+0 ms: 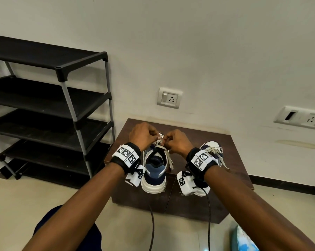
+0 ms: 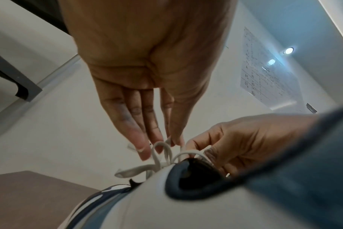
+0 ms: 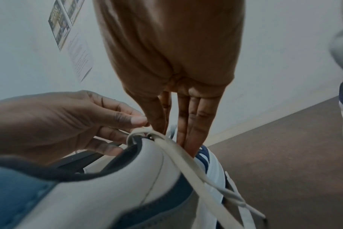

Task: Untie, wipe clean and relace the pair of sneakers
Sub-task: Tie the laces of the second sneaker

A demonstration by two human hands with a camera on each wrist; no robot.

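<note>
Two white-and-navy sneakers stand on a low dark brown table (image 1: 193, 134), heels toward me. Both hands work at the top of the left sneaker (image 1: 154, 171). My left hand (image 1: 159, 137) pinches a loop of its cream shoelace (image 2: 162, 148) between thumb and fingertips. My right hand (image 1: 167, 140) pinches the same lace (image 3: 186, 162) near the top eyelets, and its other fingers (image 3: 194, 131) lie straight against the tongue. A loose lace end trails down the shoe's right side. The right sneaker (image 1: 213, 148) stands untouched behind my right wrist, its laces hanging slack.
A black four-tier shoe rack (image 1: 62, 98) stands left of the table, against the wall. Wall sockets (image 1: 169, 99) sit above the table and at the far right (image 1: 301, 117). Cables (image 1: 152, 223) hang from my wrists. A blue-white object (image 1: 243, 240) lies on the floor at bottom right.
</note>
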